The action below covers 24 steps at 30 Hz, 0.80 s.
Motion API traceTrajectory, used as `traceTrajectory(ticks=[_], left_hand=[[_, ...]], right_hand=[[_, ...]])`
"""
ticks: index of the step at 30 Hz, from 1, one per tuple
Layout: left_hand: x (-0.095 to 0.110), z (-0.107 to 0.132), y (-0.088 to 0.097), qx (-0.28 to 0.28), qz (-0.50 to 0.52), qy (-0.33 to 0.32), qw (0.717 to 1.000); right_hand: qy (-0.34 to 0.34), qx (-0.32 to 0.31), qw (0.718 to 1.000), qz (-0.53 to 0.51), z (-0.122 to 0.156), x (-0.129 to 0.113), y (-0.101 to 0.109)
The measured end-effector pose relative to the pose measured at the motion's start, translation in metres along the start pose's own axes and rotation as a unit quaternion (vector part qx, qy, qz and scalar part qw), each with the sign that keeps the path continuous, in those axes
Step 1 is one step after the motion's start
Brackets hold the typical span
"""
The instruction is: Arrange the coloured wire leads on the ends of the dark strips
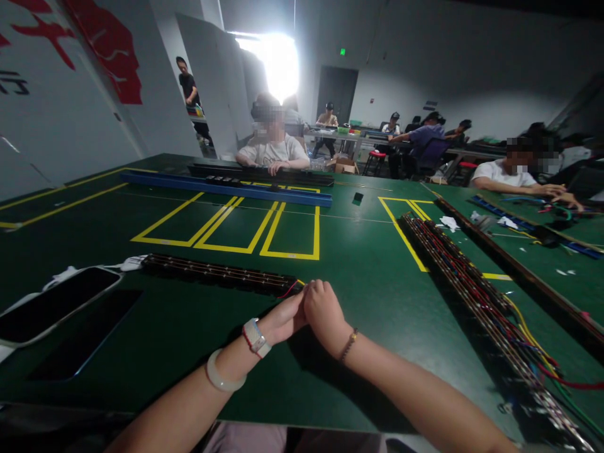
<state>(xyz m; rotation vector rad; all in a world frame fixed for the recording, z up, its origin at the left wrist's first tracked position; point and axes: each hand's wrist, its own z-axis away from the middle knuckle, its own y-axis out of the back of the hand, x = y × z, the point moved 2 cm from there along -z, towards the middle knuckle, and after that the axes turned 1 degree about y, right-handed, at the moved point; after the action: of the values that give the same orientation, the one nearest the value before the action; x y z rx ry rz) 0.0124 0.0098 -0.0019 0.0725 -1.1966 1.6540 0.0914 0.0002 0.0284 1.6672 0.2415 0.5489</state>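
My left hand (285, 316) and my right hand (325, 313) meet at the right end of a long dark strip (221, 272) with copper-coloured rails along it. A thin red wire (289, 290) and a short yellow wire (300, 283) come out of that end and run up to my fingers. My right hand is closed, knuckles upward, pressed against the fingertips of my left hand. The left fingers are also closed, partly hidden behind the right hand. What sits between the fingertips is hidden.
A phone (87, 333) and a white-rimmed dark device (59, 302) lie at left. Long blue rails (226, 189) stretch across the far side. At right lies a bundle of rails with coloured wires (467, 296). Across the table sits a person (274, 148); another (509, 173) works at right.
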Motion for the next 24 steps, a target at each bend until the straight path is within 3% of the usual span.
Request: traceTrajectory(ticks=[9, 18, 21, 24], left_hand=[[-0.006, -0.011, 0.014, 0.008, -0.016, -0.027, 0.999], [-0.004, -0.009, 0.009, -0.029, -0.073, -0.030, 0.996], [-0.004, -0.008, 0.008, -0.058, -0.073, -0.030, 0.995], [-0.004, -0.008, 0.008, -0.083, -0.085, -0.027, 0.993]], right_hand=[[-0.003, 0.013, 1.000, -0.021, 0.025, -0.009, 0.001], [0.024, -0.019, 0.991, -0.130, 0.043, 0.038, 0.041], [-0.038, -0.049, 0.988, -0.140, 0.041, 0.054, 0.040], [-0.081, -0.129, 0.975, -0.164, 0.037, 0.063, 0.028]])
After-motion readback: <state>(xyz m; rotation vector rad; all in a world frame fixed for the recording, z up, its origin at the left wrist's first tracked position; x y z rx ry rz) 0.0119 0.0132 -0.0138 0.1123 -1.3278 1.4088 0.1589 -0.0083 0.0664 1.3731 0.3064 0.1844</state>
